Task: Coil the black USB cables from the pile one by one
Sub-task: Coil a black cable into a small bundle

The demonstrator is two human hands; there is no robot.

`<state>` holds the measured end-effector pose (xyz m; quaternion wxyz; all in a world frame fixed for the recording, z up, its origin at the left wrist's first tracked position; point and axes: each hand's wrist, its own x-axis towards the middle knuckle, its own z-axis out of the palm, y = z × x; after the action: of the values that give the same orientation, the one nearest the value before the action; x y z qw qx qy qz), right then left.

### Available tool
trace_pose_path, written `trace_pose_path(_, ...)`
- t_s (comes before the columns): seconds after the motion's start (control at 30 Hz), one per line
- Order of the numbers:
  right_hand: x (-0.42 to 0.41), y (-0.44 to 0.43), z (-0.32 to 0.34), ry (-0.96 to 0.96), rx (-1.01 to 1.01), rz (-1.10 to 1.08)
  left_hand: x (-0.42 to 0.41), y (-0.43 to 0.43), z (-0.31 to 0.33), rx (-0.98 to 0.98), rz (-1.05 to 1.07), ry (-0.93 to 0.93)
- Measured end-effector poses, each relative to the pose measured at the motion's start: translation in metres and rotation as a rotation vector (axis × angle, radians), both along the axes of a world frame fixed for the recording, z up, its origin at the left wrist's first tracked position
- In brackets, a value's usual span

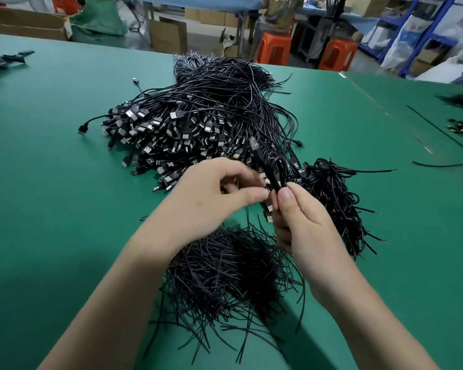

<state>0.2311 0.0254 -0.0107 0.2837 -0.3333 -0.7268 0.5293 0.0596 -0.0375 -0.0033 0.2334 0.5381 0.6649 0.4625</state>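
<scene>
Over table (64,196), hands (211,194) (298,220) pinching coiled cable (274,170)

Workshop floor. Wide green-covered table (64,129) up front. Behind it are orange plastic stools (274,48), open cardboard boxes (169,36) on the floor, a green sack (99,22) and a second table with a blue top (198,1). Blue steel shelving (422,36) far right, stuffed with bags. Light is flat and even.
</scene>
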Motion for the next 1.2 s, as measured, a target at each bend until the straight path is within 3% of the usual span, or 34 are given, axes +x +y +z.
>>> trace_pose_path(0.13,0.002,0.005,-0.008,-0.122,0.148,-0.088,-0.006,-0.021,0.014,-0.571,-0.051,0.405)
trace_pose_path(0.23,0.001,0.005,-0.011,-0.132,0.172,-0.107,0.003,-0.022,0.017,-0.789,-0.04,0.61)
trace_pose_path(0.4,0.0,0.005,-0.011,-0.142,0.152,-0.095,0.013,-0.016,0.015,-0.903,-0.059,0.743)
trace_pose_path(0.67,0.002,0.003,-0.011,-0.141,0.113,-0.078,0.009,-0.022,0.021,-0.87,-0.073,0.77)
trace_pose_path(0.8,0.003,0.004,-0.011,-0.126,0.098,-0.088,-0.013,-0.031,0.025,-0.808,-0.035,0.568)
trace_pose_path(1.0,0.002,0.0,-0.01,-0.051,0.078,-0.078,-0.023,-0.023,0.02,-0.347,0.004,0.125)
trace_pose_path(1.2,-0.006,-0.008,-0.01,-0.021,0.138,-0.046,-0.005,-0.007,0.006,-0.13,-0.138,-0.41)
